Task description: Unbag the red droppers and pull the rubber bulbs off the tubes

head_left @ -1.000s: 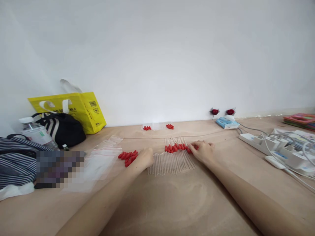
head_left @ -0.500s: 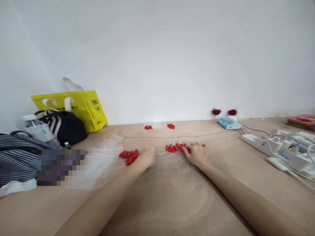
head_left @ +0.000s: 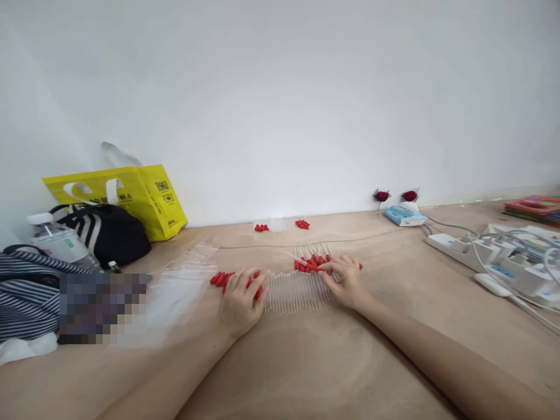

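Observation:
My left hand [head_left: 242,300] lies over a pile of small red oblong pieces [head_left: 220,278], fingers apart, with red pieces showing between thumb and fingers. My right hand [head_left: 347,282] is closed in a pinch at the right end of a row of red-tipped clear sticks [head_left: 308,263]. A thin clear stick [head_left: 294,255] slants left from its fingertips, its red end close to the thumb. Between the hands, many thin clear sticks [head_left: 293,291] lie side by side on the wooden table [head_left: 280,361]. One red tip pokes out beyond the right hand's knuckles.
Clear plastic bags [head_left: 175,291] lie left of the red pile. A yellow bag [head_left: 164,198], black pouch [head_left: 118,233] and bottle [head_left: 61,245] stand at the left. Tissues [head_left: 405,216], power strips [head_left: 503,268] and cables lie right. Two dark red flowers [head_left: 382,196] lean near the wall.
My left hand has moved left and toward me and has spread its fingers over the red pile. A stick now slants across the row from my right hand's pinch.

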`<state>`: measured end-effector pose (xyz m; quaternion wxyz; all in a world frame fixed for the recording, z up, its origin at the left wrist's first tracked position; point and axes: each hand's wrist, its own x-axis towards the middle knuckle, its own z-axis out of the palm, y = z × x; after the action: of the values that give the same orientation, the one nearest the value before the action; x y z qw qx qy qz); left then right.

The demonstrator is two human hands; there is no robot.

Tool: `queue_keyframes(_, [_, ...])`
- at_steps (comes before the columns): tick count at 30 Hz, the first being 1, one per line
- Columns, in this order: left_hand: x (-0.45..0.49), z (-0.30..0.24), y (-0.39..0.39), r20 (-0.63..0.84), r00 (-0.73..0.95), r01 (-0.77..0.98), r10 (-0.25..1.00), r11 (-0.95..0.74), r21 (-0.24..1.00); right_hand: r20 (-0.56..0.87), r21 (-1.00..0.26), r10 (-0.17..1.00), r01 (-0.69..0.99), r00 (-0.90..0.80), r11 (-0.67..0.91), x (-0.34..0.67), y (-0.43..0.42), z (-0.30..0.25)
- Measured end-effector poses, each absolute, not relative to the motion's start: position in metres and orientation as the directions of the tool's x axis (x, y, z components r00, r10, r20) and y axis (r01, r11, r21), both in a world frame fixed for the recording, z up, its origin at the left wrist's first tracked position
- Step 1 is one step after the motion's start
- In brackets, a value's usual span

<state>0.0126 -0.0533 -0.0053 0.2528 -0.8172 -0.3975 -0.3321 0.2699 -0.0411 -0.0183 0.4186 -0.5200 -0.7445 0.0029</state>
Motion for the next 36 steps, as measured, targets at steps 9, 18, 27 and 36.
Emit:
queue_keyframes(9, [0.035,-0.008,-0.064,0.715,0.601,0.692,0.358,-0.68,-0.241,0.655,-0.318,0.647,0.633,-0.391,0.705,0.246,-0.069,-0.016])
queue_keyframes(18, [0.038,-0.013,-0.063,0.704,0.596,0.672,0.387,-0.72,-0.174,0.777,-0.054,0.464,0.69,-0.425,0.722,0.237,-0.066,-0.023])
queue_keyframes(27, [0.039,-0.013,-0.062,0.717,0.595,0.633,0.364,-0.761,-0.14,0.78,0.043,0.414,0.7,-0.469,0.712,0.231,-0.068,-0.027])
queue_keyframes(36, [0.038,-0.009,-0.07,0.659,0.632,0.644,0.407,-0.749,-0.155,0.76,0.053,0.396,0.657,-0.514,0.752,0.234,-0.072,-0.026])
